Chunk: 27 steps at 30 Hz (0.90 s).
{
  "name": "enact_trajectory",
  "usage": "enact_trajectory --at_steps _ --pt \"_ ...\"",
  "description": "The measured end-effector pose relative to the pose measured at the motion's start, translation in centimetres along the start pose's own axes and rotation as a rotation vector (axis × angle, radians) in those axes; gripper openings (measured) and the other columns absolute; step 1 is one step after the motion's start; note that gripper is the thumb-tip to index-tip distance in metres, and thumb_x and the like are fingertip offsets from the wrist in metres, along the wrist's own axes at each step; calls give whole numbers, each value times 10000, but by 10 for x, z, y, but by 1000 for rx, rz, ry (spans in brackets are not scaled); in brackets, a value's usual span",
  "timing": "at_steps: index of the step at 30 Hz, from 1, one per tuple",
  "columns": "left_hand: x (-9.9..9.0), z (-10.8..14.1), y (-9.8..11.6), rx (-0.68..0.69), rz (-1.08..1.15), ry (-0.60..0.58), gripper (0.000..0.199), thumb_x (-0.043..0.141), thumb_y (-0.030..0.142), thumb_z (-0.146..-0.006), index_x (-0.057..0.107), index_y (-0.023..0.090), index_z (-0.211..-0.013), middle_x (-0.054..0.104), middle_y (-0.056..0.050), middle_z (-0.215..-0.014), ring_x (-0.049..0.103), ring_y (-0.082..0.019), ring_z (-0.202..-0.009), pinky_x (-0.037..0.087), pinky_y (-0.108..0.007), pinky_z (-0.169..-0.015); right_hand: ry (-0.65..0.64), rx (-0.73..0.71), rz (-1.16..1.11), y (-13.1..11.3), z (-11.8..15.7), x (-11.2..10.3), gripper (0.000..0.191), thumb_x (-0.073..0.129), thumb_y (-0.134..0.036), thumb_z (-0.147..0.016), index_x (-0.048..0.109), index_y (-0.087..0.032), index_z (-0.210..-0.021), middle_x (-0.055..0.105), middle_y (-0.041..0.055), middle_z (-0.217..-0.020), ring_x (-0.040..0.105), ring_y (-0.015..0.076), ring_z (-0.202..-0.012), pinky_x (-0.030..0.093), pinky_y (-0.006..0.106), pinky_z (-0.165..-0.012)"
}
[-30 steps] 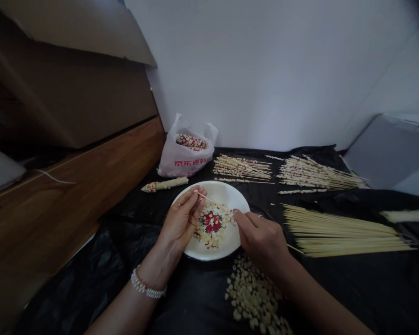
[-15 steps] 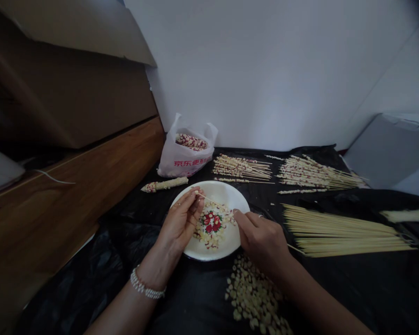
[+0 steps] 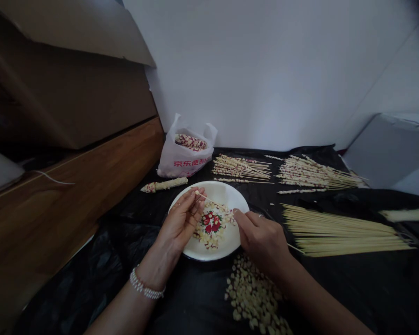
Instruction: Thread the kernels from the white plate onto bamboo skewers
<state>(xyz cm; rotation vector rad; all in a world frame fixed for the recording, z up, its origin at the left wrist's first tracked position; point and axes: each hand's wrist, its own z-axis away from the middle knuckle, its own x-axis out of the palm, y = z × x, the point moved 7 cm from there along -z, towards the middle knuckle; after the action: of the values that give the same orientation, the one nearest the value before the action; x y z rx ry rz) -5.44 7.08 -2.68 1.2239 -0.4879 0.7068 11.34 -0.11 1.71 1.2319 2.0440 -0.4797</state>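
My right hand (image 3: 265,237) is closed on a thin wooden skewer (image 3: 213,201), whose back end sticks out behind the hand. The skewer slants up and left over a white bowl (image 3: 232,239). At its tip, the fingertips of my left hand (image 3: 181,221) are pinched around a pale corn kernel (image 3: 197,192). The other fingers of that hand are curled, and they partly hide the pinch. Inside the bowl lie cream and dark-red corn kernels (image 3: 211,240), around a printed red flower pattern.
A plastic bag (image 3: 185,163) of corn cobs stands behind the bowl, beside a partly stripped cob (image 3: 165,184). Filled skewers (image 3: 240,167) and more filled skewers (image 3: 303,172) lie at the back. Bare skewers (image 3: 342,232) are at right. Small pale pieces (image 3: 254,298) lie in front.
Almost nothing differs. Both hands keep their hold over the bowl, and the left fingers have shifted only slightly at the skewer's tip.
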Motion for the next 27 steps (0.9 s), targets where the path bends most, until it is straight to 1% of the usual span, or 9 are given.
enact_trajectory --at_steps 6,14,22,27 --pt "-2 -3 -2 -29 53 -4 202 549 12 -838 674 111 -961 725 -70 -894 689 -101 -719 579 -173 -668 -8 4 3 0 -1 0 255 451 -160 -914 675 -129 -1033 622 18 -680 529 132 -557 301 277 -533" --pt "-2 -5 -4 -46 124 2 262 535 -7 -834 671 118 -1019 711 -72 -888 675 -97 -693 579 -170 -642 8 -21 -6 -1 0 0 262 445 -161 -918 670 -115 -1043 623 25 -680 520 128 -559 300 276 -530" --pt "-1 -3 -2 -52 134 15 211 531 -10 -836 670 98 -952 682 -60 -841 657 -92 -688 560 -155 -616 10 -23 4 0 0 0 258 456 -148 -907 678 -113 -1034 619 24 -670 522 127 -554 303 278 -530" --pt "-1 -3 -2 -57 147 13 215 528 -10 -837 667 102 -957 677 -56 -842 649 -90 -691 553 -151 -602 8 -26 6 -1 0 0 259 456 -156 -911 675 -116 -1043 619 20 -677 524 129 -561 306 278 -530"
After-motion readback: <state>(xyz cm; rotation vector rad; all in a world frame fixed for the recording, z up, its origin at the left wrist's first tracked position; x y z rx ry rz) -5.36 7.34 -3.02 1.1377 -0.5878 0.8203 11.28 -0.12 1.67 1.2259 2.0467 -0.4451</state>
